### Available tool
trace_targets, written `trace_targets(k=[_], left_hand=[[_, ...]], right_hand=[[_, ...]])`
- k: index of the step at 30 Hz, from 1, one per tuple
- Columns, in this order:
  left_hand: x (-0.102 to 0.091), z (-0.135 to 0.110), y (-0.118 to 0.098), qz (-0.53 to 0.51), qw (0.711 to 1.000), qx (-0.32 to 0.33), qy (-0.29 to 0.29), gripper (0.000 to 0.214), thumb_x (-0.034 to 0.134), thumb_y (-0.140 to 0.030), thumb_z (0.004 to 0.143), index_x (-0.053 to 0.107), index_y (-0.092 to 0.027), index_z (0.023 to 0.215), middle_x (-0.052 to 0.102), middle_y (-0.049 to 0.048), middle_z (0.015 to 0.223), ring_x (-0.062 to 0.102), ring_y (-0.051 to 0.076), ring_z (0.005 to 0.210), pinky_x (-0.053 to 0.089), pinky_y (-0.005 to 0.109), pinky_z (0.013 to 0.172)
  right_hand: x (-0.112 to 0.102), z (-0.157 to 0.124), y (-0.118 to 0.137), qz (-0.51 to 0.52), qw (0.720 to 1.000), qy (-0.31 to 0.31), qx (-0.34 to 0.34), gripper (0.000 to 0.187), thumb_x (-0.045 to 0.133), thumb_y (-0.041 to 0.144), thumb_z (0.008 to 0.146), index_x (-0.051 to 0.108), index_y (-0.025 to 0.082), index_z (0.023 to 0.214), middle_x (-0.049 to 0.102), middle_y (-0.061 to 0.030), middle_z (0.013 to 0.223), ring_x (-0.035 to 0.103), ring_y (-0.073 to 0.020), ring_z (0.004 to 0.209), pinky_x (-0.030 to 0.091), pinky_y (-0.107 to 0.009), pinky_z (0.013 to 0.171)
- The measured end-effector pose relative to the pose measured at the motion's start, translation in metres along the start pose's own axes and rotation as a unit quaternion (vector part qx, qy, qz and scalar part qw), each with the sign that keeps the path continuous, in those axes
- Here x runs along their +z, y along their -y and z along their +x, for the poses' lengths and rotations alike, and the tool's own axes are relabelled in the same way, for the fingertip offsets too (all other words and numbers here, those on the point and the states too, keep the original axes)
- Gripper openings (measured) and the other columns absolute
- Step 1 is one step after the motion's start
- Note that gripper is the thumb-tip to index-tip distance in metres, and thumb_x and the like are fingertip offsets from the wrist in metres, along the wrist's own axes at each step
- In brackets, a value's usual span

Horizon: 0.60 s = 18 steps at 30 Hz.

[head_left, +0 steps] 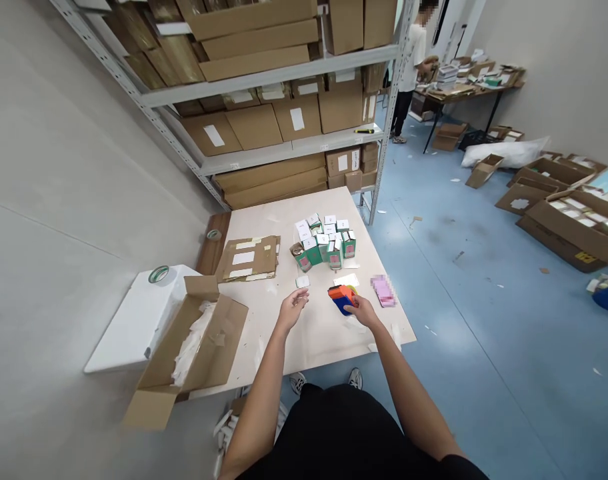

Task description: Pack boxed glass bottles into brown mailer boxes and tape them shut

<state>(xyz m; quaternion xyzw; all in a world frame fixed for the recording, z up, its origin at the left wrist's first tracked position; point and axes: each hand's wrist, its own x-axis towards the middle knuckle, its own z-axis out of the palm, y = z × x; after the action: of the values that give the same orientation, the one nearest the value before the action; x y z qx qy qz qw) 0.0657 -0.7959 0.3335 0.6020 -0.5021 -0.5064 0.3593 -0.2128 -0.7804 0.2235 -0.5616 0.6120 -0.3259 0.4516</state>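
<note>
The orange and blue tape dispenser (341, 305) is above the near right part of the table (304, 347), and the right hand (363, 310) grasps it at its four o'clock side; I cannot tell if its underside touches the tabletop. A yellow-green roll (353, 289) shows behind it. I judge the dispenser to be light and stiff, of smooth plastic, so not fragile but perhaps a little slippery; the best place to hold seems the blue lower part, with fingers away from the dark front edge (such an edge may be sharp, though it is too small to see well). At nine o'clock from the dispenser, the left hand (294, 308) is loosely curled, with nothing visible in it, just below a small white piece (303, 282). At twelve o'clock stand the green boxes (311, 252), close together, and at two o'clock lies a pink bundle (383, 291) near the right table edge, so sideways room there looks small. The near edge is at six o'clock. The wider room seems toward eight o'clock, until the open carton (233, 333); flattened cardboard (265, 257) lies at ten o'clock.
</note>
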Motion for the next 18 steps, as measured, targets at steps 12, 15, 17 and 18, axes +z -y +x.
trace_targets(k=[12, 15, 17, 18], left_hand=[[-0.003, -0.02, -0.138, 0.187, 0.925, 0.312, 0.113, 0.03, 0.062, -0.043, 0.098, 0.078, -0.027, 0.118, 0.07, 0.0084, 0.133, 0.062, 0.026, 0.128, 0.052, 0.044, 0.109], [-0.011, -0.034, -0.147, 0.24, 0.897, 0.358, 0.099, 0.028, 0.059, -0.038, 0.101, 0.078, -0.03, 0.12, 0.069, 0.0069, 0.136, 0.061, 0.026, 0.128, 0.048, 0.049, 0.115], [-0.016, -0.041, -0.15, 0.259, 0.882, 0.385, 0.085, 0.027, 0.058, -0.034, 0.102, 0.079, -0.031, 0.118, 0.069, 0.0067, 0.136, 0.062, 0.026, 0.127, 0.048, 0.051, 0.115], [-0.019, -0.045, -0.152, 0.265, 0.875, 0.397, 0.077, 0.026, 0.058, -0.032, 0.102, 0.079, -0.031, 0.117, 0.069, 0.0067, 0.135, 0.062, 0.026, 0.126, 0.048, 0.052, 0.115]], right_hand=[[-0.023, -0.02, 0.138, 0.097, 0.974, -0.054, -0.198, 0.024, 0.07, 0.041, 0.084, 0.069, 0.023, 0.1, 0.072, -0.0046, 0.096, 0.062, -0.0235, 0.087, 0.051, -0.036, 0.082], [-0.021, -0.016, 0.15, 0.09, 0.966, -0.077, -0.228, 0.019, 0.068, 0.036, 0.084, 0.069, 0.023, 0.099, 0.072, -0.0055, 0.097, 0.063, -0.0243, 0.089, 0.052, -0.037, 0.083], [-0.019, -0.013, 0.157, 0.091, 0.962, -0.083, -0.244, 0.018, 0.067, 0.033, 0.083, 0.068, 0.024, 0.098, 0.072, -0.0054, 0.099, 0.064, -0.0246, 0.091, 0.052, -0.038, 0.085], [-0.018, -0.011, 0.16, 0.091, 0.96, -0.082, -0.251, 0.018, 0.066, 0.032, 0.083, 0.068, 0.024, 0.099, 0.072, -0.0052, 0.1, 0.064, -0.0246, 0.092, 0.052, -0.038, 0.086]])
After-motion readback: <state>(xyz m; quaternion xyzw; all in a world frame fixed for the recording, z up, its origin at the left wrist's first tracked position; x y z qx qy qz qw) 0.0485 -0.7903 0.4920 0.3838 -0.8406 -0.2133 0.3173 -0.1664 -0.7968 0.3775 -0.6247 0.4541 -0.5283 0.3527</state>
